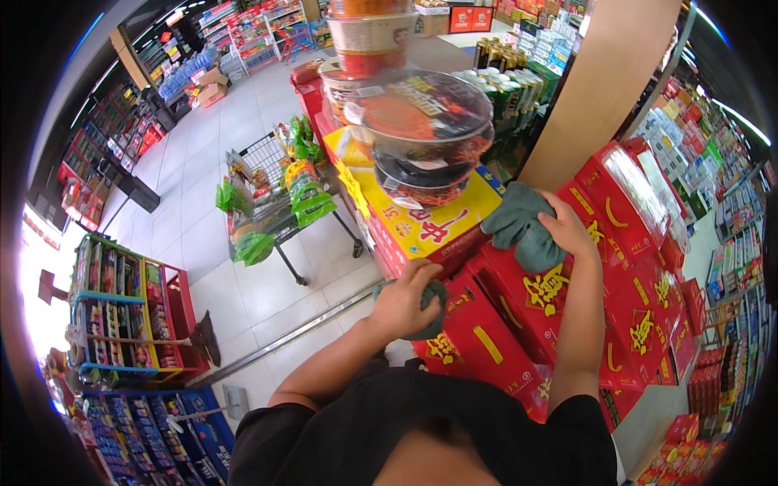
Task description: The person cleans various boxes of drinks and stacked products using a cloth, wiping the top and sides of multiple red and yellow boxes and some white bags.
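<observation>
My left hand (406, 302) is closed around a crumpled dark green cloth (433, 325) beside the near corner of a red and yellow carton. In my right hand (565, 225) is another green cloth (526, 228), hanging over the red gift boxes (547, 291) near the carton's right corner. On the yellow top (404, 212) of the carton stand stacked round food bowls with clear lids (425, 109). Behind them rise paper tubs (371, 45), partly cut off by the upper edge. The palms of both hands are hidden.
A wire shopping cart (264, 158) with green bagged goods stands left of the carton. A wooden pillar (598, 91) rises behind the gift boxes. Colourful snack racks (121, 304) are at the lower left. Canned drinks (510, 91) stand behind the bowls, and stocked shelves (741, 243) line the right.
</observation>
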`<state>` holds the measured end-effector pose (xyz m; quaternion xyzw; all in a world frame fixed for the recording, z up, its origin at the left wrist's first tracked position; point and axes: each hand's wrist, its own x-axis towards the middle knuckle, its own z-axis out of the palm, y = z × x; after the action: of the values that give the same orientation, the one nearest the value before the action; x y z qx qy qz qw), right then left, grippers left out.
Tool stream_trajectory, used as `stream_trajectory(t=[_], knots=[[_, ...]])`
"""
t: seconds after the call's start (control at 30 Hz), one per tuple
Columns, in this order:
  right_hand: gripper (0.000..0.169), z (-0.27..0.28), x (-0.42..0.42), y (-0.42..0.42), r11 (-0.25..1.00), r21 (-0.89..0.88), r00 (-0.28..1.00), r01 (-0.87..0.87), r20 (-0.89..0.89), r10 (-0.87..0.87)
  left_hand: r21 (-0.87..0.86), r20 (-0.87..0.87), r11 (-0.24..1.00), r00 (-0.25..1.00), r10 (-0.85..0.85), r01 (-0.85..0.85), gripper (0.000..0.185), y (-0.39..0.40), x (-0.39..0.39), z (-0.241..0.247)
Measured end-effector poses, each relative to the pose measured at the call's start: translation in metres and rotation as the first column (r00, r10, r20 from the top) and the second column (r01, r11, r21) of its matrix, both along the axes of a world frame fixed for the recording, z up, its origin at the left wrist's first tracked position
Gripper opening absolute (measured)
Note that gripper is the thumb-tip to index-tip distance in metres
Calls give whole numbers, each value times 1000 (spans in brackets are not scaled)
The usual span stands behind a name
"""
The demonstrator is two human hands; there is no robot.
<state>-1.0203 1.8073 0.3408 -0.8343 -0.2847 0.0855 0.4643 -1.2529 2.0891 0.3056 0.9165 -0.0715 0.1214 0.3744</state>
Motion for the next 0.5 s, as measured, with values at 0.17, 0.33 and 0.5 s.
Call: stream_trajectory(t=[0.17,0.33,0.5], knots=[[60,-34,15,63,857,-486,936,174,352,10,60,-53,982,982,184,-181,67,39,12,-18],[63,3,-44,126,662,-735,981,144,195,4,140,-133,987,986,99,-80,79,58,4,-25],[60,22,-116,165,600,-795,961,92,229,157,172,-54,985,998,19,-9,74,69,5,-27]])
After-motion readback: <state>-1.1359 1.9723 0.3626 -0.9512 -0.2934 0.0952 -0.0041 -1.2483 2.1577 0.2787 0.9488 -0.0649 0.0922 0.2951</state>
